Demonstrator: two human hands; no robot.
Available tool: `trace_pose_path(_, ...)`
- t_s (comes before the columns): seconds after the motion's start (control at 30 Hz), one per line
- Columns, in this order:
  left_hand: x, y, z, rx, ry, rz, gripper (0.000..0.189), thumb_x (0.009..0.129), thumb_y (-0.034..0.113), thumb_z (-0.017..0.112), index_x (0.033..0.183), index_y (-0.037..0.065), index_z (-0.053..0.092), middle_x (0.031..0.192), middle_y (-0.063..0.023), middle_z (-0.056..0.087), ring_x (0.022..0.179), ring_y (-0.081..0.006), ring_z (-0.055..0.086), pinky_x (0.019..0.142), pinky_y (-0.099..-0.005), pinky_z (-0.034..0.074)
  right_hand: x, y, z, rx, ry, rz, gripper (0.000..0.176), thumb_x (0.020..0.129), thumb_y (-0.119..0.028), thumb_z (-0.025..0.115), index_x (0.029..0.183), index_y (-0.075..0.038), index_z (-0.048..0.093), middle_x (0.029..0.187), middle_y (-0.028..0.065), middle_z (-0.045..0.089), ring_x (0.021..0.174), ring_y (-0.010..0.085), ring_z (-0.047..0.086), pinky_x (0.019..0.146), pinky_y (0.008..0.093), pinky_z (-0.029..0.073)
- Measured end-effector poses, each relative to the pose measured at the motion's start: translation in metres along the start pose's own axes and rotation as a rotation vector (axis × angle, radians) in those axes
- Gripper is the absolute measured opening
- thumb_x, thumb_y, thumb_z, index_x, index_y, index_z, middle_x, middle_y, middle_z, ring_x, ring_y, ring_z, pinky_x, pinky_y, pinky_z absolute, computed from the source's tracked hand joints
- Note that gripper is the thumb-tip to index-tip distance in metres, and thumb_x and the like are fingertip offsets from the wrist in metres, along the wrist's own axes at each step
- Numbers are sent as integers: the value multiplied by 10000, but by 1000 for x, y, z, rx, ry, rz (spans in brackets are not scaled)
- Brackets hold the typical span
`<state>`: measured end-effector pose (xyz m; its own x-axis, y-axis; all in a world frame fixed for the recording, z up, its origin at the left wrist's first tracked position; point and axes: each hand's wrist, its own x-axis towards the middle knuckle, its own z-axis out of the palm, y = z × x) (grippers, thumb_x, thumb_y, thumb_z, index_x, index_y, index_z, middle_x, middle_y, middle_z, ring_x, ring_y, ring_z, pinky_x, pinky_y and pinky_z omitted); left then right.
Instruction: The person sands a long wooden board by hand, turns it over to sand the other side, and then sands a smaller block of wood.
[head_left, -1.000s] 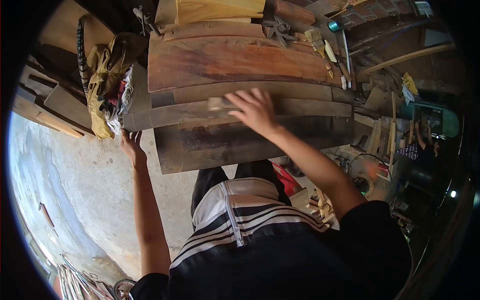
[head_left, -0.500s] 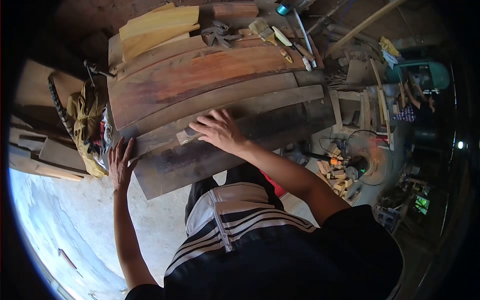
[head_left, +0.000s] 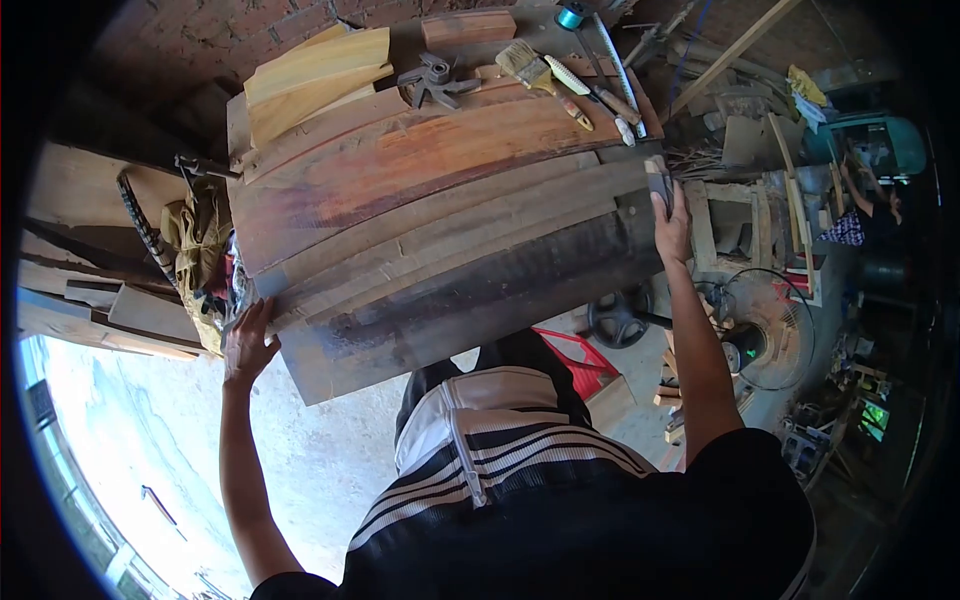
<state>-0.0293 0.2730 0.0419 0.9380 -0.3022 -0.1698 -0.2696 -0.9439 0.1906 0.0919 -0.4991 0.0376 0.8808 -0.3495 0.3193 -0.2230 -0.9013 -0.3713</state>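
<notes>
My right hand [head_left: 674, 225] is closed around a small sanding block [head_left: 658, 182], light on top and dark along its side, at the right end of the workbench. A long, narrow wooden board [head_left: 470, 240] lies across the bench, its edge facing me. At that board's left end rests my left hand [head_left: 250, 345], fingers extended together and thumb apart, with nothing seen in it. Behind the board lies a wider reddish-brown plank [head_left: 430, 150]. The dark front strip of the bench [head_left: 480, 300] shows between the board and my body.
Toward the back of the bench lie a paintbrush [head_left: 535, 70], a white-handled tool [head_left: 566, 75], a metal ruler [head_left: 617, 75], a dark metal clamp-like part [head_left: 436, 82] and yellowish wood pieces [head_left: 320, 75]. A red object [head_left: 580, 365] is below. Another person [head_left: 868, 215] is at the far right.
My right hand has swept from the middle of the board to its right end with the sanding block. The left hand has stayed at the left end, and the view has shifted slightly.
</notes>
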Motion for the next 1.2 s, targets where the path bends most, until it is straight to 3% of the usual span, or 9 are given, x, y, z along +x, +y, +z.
trace_pose_path(0.17, 24, 8, -28, -52, 0, -46, 546, 767, -7, 709, 1297, 13, 578, 1224, -206, 651, 1091, -382, 643, 908, -461, 539, 23, -41, 10, 8, -79, -207, 523, 977, -396, 628, 1412, -120, 540, 1247, 154, 623, 1121, 388, 578, 957, 485, 444)
trace_pose_path(0.3, 30, -3, -26, -75, -1, -2, 563, 781, 52, 766, 1316, 85, 594, 1167, -170, 672, 1058, -391, 645, 880, -456, 536, 37, -63, 4, -267, -147, -467, 530, 963, -396, 633, 1438, -188, 525, 1284, 36, 613, 1163, 291, 555, 974, 472, 415)
trace_pose_path(0.4, 28, -11, -15, -83, -17, -31, 534, 784, 51, 765, 1296, 82, 615, 1182, -158, 674, 1064, -389, 648, 879, -459, 536, 34, -83, 1, -186, -279, -683, 550, 935, -369, 673, 1434, -189, 529, 1269, 36, 617, 1133, 286, 559, 975, 463, 410)
trace_pose_path(0.67, 25, 4, -6, -204, 129, -154, 491, 767, 47, 783, 1240, 107, 669, 1150, -134, 702, 1040, -373, 675, 864, -438, 554, -85, -293, 63, 111, -311, -1011, 561, 807, -310, 792, 1326, -207, 604, 1232, -2, 620, 1156, 231, 546, 1048, 450, 368)
trace_pose_path(0.73, 22, 9, -6, -259, 88, -235, 574, 767, 62, 798, 1311, 145, 635, 1249, -112, 673, 1146, -339, 643, 970, -464, 509, -100, -323, 69, 159, -383, -1146, 535, 784, -332, 808, 1274, -229, 620, 1154, -19, 628, 1134, 219, 561, 1047, 459, 387)
trace_pose_path(0.83, -6, -4, -5, -20, 228, -377, 782, 764, 119, 832, 1466, 248, 512, 1445, -56, 549, 1361, -267, 487, 1170, -564, 273, -76, -300, 63, 211, -354, -1215, 539, 786, -358, 793, 1281, -230, 624, 1200, -29, 616, 1132, 214, 557, 1050, 456, 388)
trace_pose_path(0.93, -51, -52, 12, -352, 382, -517, 741, 754, 171, 859, 1429, 156, 553, 1395, -98, 597, 1274, -353, 575, 1064, -483, 461, -33, -222, 42, 12, -330, -1094, 633, 779, -303, 800, 1370, -208, 596, 1234, -6, 631, 1137, 237, 568, 1002, 450, 405)
trace_pose_path(1.03, -69, -73, 41, -628, 392, -710, 575, 867, 172, 768, 1400, 75, 576, 1329, -134, 665, 1203, -294, 656, 945, -378, 537, -4, -172, 17, -109, -336, -1015, 616, 815, -261, 787, 1390, -161, 587, 1243, 21, 643, 1112, 260, 581, 981, 453, 410)
trace_pose_path(1.2, -55, -28, 25, -729, 496, -887, 527, 919, 152, 562, 1424, 4, 543, 1241, -177, 699, 1130, -236, 671, 990, -333, 493, -50, -251, 45, 28, -333, -1120, 618, 786, -307, 810, 1345, -136, 606, 1165, 22, 660, 955, 259, 587, 872, 413, 477)
